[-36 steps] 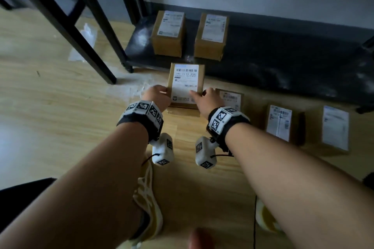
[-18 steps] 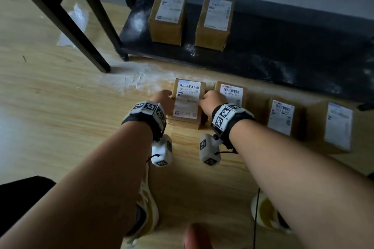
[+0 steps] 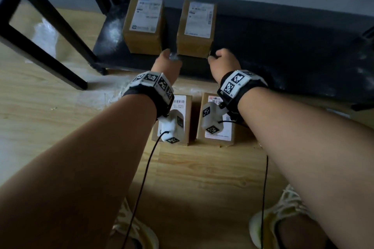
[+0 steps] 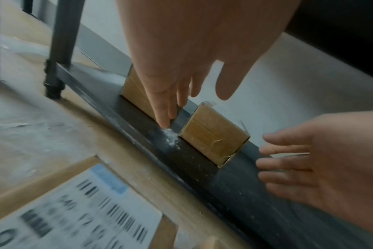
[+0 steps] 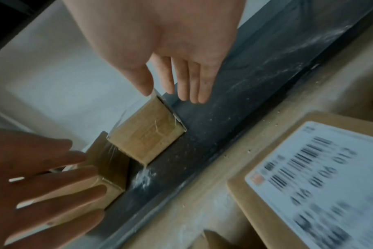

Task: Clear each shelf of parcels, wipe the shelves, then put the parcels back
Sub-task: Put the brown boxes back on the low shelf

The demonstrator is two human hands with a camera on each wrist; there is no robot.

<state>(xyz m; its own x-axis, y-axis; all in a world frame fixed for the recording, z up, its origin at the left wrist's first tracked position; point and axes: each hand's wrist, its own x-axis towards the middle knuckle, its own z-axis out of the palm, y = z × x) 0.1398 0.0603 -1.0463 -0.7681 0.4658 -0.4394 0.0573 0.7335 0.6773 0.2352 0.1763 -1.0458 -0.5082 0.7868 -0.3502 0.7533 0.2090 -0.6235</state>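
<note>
Parcels (image 3: 195,28) sit on a dusty black shelf (image 3: 283,50) above wood floor (image 3: 40,111); hands (image 3: 223,62) released.

My arms are bare. I wear a black band (image 3: 245,89) on each wrist, 2 in all, with white blocks that have black square patterns. A small white camera (image 3: 171,127) hangs under each band, and a thin black wire (image 3: 141,186) runs back from each. My shoes (image 3: 283,218) are pale yellow and white.
</note>
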